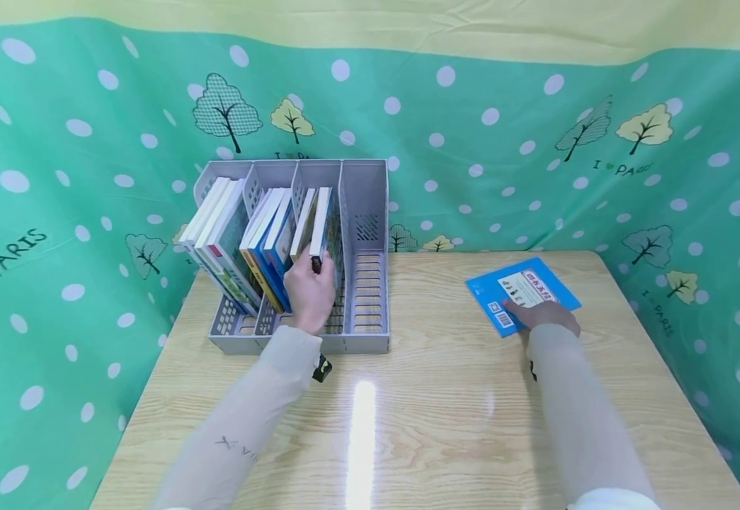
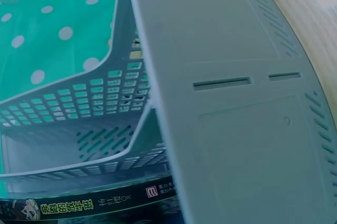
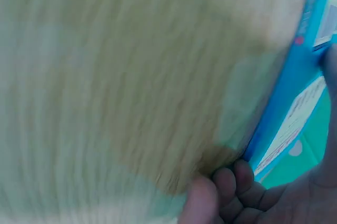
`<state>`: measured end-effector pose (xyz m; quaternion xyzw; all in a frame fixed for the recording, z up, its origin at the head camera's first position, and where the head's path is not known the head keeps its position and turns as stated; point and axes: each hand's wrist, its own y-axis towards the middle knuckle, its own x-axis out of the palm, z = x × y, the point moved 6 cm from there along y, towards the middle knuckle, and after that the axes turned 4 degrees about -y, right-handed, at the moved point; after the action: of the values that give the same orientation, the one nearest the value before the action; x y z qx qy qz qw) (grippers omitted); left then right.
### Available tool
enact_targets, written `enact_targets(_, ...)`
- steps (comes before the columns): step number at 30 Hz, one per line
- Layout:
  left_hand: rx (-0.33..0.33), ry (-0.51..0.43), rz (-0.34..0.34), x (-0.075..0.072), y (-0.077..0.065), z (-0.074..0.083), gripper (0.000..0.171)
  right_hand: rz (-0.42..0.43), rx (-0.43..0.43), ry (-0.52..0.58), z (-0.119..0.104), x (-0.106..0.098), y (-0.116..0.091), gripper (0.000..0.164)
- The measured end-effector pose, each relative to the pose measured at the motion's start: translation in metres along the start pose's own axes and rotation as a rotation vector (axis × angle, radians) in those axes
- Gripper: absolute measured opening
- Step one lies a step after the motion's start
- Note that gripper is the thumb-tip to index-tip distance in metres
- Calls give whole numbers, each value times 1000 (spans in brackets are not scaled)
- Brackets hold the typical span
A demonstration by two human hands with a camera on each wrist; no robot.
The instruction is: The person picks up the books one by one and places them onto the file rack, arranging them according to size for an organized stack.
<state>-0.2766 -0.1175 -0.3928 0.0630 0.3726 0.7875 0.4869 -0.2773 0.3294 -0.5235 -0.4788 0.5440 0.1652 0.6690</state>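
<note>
My left hand [image 1: 311, 290] grips the near end of a book with white page edges [image 1: 321, 219], which leans in a grey desktop file organizer [image 1: 366, 345]. In the left wrist view a black book spine [image 2: 121, 200] with green lettering shows beside the organizer's grey side wall [image 2: 242, 129]; the hand itself is out of that view. On the right, my right hand [image 1: 544, 316] holds a blue book [image 1: 481, 289] by its near edge, the thumb on the cover. The right wrist view shows curled fingertips [image 3: 226, 182] at the lower corner of the blue book [image 3: 287, 87].
More books [image 1: 217, 212] lean in the organizer's left compartments. Its rightmost compartment shows a slotted floor [image 1: 367, 290]. The wooden table [image 1: 446, 411] lies between the organizer and the blue book. A green dotted curtain [image 1: 471, 142] hangs behind and at both sides.
</note>
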Motion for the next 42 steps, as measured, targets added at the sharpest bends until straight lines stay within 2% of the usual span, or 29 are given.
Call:
enact_targets(7,-50,26,25,5,-3,-12,18,-80,14,194,1,-1,1,104)
enact_targets(14,-81,54,24,12,-5,-21,21,-109,28,340,1,-2,10,91)
enact_targets(18,-95,84,47,15,-5,-24,22,-144,24,381,5,3,23,84)
enact_targets(23,-116,92,60,18,-6,-28,21,-182,26,428,9,9,34,84)
enact_targets(27,-130,91,60,20,-6,-30,21,-170,27,413,9,7,31,85)
enact_targets(30,-142,95,60,20,-5,-33,20,-99,33,337,4,5,29,89)
enact_targets(33,-154,86,48,23,-6,-35,17,-17,64,204,-3,6,29,103)
enact_targets(35,-161,72,42,25,-6,-36,16,27,68,109,-9,8,31,117)
enact_targets(37,-164,69,46,26,-5,-36,13,44,69,68,-15,10,32,124)
enact_targets(42,-187,84,54,25,-4,-37,12,32,66,115,-21,13,37,129)
